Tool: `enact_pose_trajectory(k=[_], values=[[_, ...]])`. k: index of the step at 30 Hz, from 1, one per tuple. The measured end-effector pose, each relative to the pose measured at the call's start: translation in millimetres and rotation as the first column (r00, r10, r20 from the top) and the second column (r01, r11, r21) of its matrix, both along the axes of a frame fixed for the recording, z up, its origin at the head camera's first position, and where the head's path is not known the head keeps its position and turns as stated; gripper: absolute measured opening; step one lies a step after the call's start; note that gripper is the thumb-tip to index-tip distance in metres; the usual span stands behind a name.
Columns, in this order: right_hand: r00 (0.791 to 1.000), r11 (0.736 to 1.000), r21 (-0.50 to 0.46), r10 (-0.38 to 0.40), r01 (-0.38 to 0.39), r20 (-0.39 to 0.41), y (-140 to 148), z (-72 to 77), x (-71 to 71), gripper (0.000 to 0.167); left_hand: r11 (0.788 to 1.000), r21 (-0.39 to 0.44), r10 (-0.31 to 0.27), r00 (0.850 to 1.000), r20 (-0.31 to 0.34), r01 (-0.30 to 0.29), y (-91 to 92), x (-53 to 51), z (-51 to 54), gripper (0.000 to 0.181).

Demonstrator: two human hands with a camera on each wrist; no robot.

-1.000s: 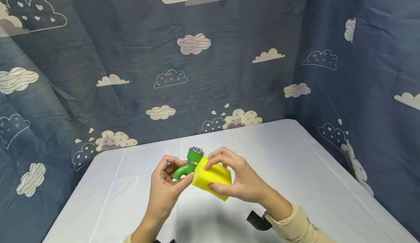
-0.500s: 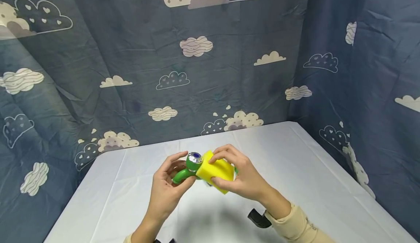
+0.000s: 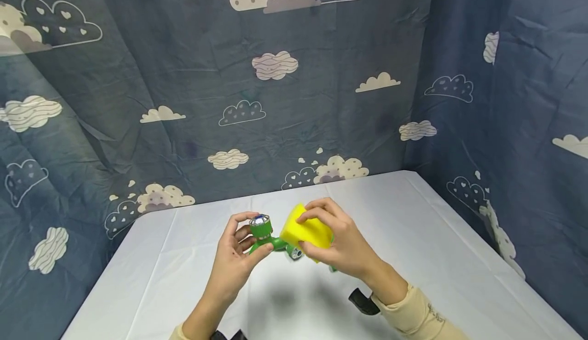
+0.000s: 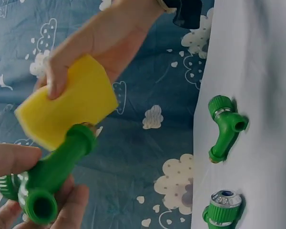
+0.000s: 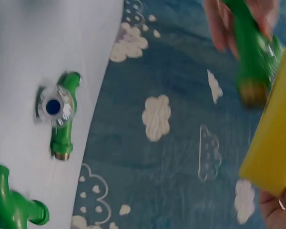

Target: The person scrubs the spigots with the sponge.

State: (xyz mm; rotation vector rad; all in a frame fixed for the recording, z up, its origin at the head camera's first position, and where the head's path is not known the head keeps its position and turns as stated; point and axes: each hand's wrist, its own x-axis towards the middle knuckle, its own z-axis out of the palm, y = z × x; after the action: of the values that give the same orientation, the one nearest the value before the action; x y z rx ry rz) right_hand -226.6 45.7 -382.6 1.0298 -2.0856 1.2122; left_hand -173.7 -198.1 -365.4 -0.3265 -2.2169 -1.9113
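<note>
My left hand (image 3: 229, 261) holds a green water tap (image 3: 261, 228) between thumb and fingers, its ridged knob with a silver, blue-centred top pointing up. A yellow sponge (image 3: 309, 230) is pinched between the thumb and fingers of my right hand (image 3: 343, 243), just right of the tap. In the left wrist view the sponge (image 4: 71, 102) lies behind the threaded end of the held tap (image 4: 59, 164); I cannot tell whether they touch. The right wrist view shows that tap (image 5: 250, 52) blurred beside the sponge (image 5: 271, 133).
Two more green taps lie on the white table (image 3: 413, 238): one tap (image 4: 224, 126) and another tap (image 4: 223, 210) in the left wrist view. From the head they are mostly hidden behind the sponge and hands. A dark cloud-patterned cloth (image 3: 312, 115) walls the table's back and sides.
The held tap has turned and shifted slightly left, its knob tipping towards me and then upright again. The sponge has moved up and right, off the tap's body. A silver-capped tap end now shows between the hands.
</note>
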Motion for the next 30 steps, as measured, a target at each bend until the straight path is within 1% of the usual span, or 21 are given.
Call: enact_pose_trajectory(k=[2,5,7,9,11,14,15,16,17,18,19,20,22,23,24,25,26,27,28,29,30], values=[[0.996,0.998,0.064,0.001,0.006,-0.094,-4,-1.7,2.8,0.041,1.0,0.0,0.0,1.0,-0.001,0.0,-0.1,0.1,-0.2,0.071],[0.975,0.99,0.117,-0.054,0.081,-0.217,-7,-4.7,1.2,0.043,0.998,-0.043,-0.037,0.998,-0.052,0.035,-0.3,1.1,0.7,0.073],[0.964,0.986,0.104,-0.1,0.128,-0.246,-5,-5.7,-3.3,0.042,0.997,-0.066,-0.056,0.995,-0.083,0.05,0.1,1.6,1.6,0.071],[0.96,0.982,0.075,-0.15,0.172,-0.238,-1,-6.3,-9.3,0.04,0.996,-0.059,-0.07,0.993,-0.092,0.065,0.0,1.7,1.9,0.066],[0.967,0.98,0.039,-0.186,0.196,-0.175,4,-7.1,-15.2,0.038,0.998,-0.018,-0.068,0.995,-0.079,0.066,-0.2,1.7,2.3,0.064],[0.983,0.981,-0.054,-0.184,0.185,0.015,9,-8.1,-20.8,0.036,0.996,0.062,-0.063,0.996,-0.065,0.067,-1.2,2.5,2.5,0.063],[0.984,0.983,-0.097,-0.149,0.159,0.1,10,-8.4,-21.6,0.035,0.994,0.086,-0.061,0.996,-0.064,0.066,-1.0,3.0,2.6,0.062],[0.978,0.982,-0.15,-0.088,0.118,0.189,9,-8.4,-21.6,0.034,0.992,0.11,-0.061,0.996,-0.066,0.068,-0.6,3.4,2.6,0.061],[0.961,0.975,-0.208,-0.011,0.072,0.278,8,-8.2,-20.8,0.032,0.989,0.133,-0.062,0.996,-0.067,0.07,0.2,3.9,2.2,0.06],[0.932,0.965,-0.261,0.072,0.026,0.357,7,-8.2,-19.8,0.03,0.985,0.155,-0.062,0.996,-0.067,0.072,1.5,4.1,1.6,0.06],[0.892,0.949,-0.315,0.162,-0.023,0.423,5,-8.1,-18.1,0.029,0.981,0.18,-0.06,0.996,-0.06,0.07,3.1,4.2,0.7,0.06],[0.837,0.924,-0.375,0.258,-0.069,0.483,3,-8.0,-16.3,0.028,0.977,0.204,-0.057,0.997,-0.051,0.066,4.9,4.2,-0.4,0.06],[0.709,0.868,-0.478,0.422,-0.136,0.564,-2,-9.0,-12.6,0.028,0.967,0.248,-0.047,0.999,-0.026,0.052,8.8,3.9,-2.7,0.061],[0.647,0.842,-0.517,0.481,-0.154,0.591,-4,-9.7,-10.8,0.03,0.962,0.269,-0.046,0.999,-0.011,0.047,10.7,3.7,-3.9,0.061],[0.592,0.818,-0.551,0.53,-0.166,0.608,-5,-10.4,-9.1,0.033,0.957,0.288,-0.043,0.999,0.002,0.04,12.4,3.5,-5.3,0.061],[0.54,0.791,-0.587,0.574,-0.171,0.615,-7,-11.1,-7.7,0.035,0.951,0.307,-0.04,0.999,0.014,0.034,13.8,3.1,-6.9,0.061],[0.497,0.769,-0.617,0.607,-0.17,0.62,-8,-11.7,-6.7,0.038,0.945,0.326,-0.037,0.999,0.02,0.028,15.1,2.9,-8.2,0.061],[0.465,0.753,-0.635,0.63,-0.171,0.622,-9,-12.3,-5.9,0.041,0.939,0.343,-0.034,0.999,0.025,0.024,16.1,2.6,-9.4,0.061],[0.438,0.74,-0.65,0.648,-0.17,0.623,-9,-12.8,-5.4,0.044,0.934,0.358,-0.031,0.999,0.026,0.02,17.0,2.4,-10.6,0.061],[0.418,0.731,-0.662,0.661,-0.169,0.623,-10,-13.4,-5.1,0.048,0.929,0.369,-0.025,0.999,0.026,0.013,17.5,2.3,-11.6,0.061],[0.403,0.721,-0.672,0.672,-0.168,0.621,-11,-14.0,-5.1,0.05,0.926,0.378,-0.016,1.0,0.026,0.004,17.9,2.2,-12.4,0.061]])
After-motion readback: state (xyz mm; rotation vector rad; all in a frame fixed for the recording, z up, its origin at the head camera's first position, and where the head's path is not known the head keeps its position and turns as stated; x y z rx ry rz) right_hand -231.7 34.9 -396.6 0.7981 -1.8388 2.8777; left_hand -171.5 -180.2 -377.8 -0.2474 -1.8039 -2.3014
